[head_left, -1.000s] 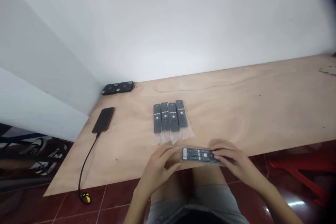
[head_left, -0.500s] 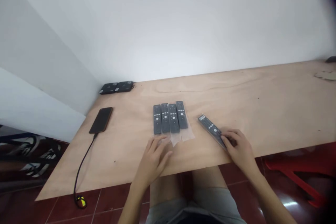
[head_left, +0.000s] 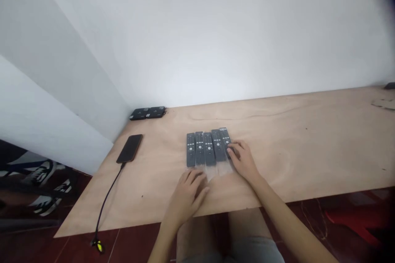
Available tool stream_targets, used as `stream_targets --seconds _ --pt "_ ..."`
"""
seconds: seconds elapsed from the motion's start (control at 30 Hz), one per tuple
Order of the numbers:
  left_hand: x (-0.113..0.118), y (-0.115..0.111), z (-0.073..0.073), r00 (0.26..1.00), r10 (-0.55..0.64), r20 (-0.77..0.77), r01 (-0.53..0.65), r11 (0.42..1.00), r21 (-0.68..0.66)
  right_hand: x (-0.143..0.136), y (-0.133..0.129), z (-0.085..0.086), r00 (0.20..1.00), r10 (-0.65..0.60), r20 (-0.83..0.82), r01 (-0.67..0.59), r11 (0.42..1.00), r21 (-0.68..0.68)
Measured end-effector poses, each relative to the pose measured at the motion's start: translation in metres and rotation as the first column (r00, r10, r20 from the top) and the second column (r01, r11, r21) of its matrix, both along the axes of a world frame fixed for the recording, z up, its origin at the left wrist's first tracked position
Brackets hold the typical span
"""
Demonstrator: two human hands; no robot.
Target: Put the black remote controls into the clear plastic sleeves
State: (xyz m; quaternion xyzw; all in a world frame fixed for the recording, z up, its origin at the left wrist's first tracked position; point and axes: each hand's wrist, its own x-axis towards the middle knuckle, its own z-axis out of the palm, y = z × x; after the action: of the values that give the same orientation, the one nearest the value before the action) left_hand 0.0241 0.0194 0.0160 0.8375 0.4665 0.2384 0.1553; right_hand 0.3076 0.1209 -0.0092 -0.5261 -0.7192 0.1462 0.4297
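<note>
Several dark remote controls lie side by side in a row on the wooden table, some with clear plastic sleeves reaching past their near ends. My right hand has its fingers closed on the rightmost remote control, which carries a white label at its far end and leans slightly against the row's line. My left hand lies on the table with fingers loosely stretched, its tips at the sleeves' near ends below the row.
A phone with a black cable lies to the left. Two flat black boxes sit at the back by the wall. The table runs far to the right, and a red plastic object stands below its near edge.
My right hand has moved left with the labelled remote control, bringing it from apart and slanted to the right end of the row. My left hand stays nearly where it was.
</note>
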Motion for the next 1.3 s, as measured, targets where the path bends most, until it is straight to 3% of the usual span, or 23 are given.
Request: stream_targets --seconds 0.2,0.3,0.43,0.93,1.3 --pt "0.001 -0.002 0.001 1.0 0.006 0.006 -0.006 1.0 0.024 -0.005 -0.051 0.002 0.939 0.239 0.246 -0.25 0.968 0.013" --pt "0.001 -0.003 -0.001 1.0 0.023 0.015 -0.024 0.998 0.056 -0.007 -0.065 0.001 0.906 0.262 0.333 -0.276 0.961 -0.005" --pt "0.003 -0.004 -0.001 1.0 0.006 -0.021 -0.004 0.993 0.116 -0.008 -0.071 0.003 0.905 0.295 0.307 -0.303 0.953 -0.024" --pt "0.006 0.002 -0.004 0.991 -0.049 -0.125 0.065 0.99 0.125 -0.008 -0.078 0.0 0.923 0.233 0.307 -0.252 0.967 0.024" --pt "0.006 0.006 -0.009 0.996 -0.003 -0.086 0.017 0.988 0.155 -0.005 -0.094 -0.016 0.956 -0.001 0.292 -0.021 0.997 0.074"
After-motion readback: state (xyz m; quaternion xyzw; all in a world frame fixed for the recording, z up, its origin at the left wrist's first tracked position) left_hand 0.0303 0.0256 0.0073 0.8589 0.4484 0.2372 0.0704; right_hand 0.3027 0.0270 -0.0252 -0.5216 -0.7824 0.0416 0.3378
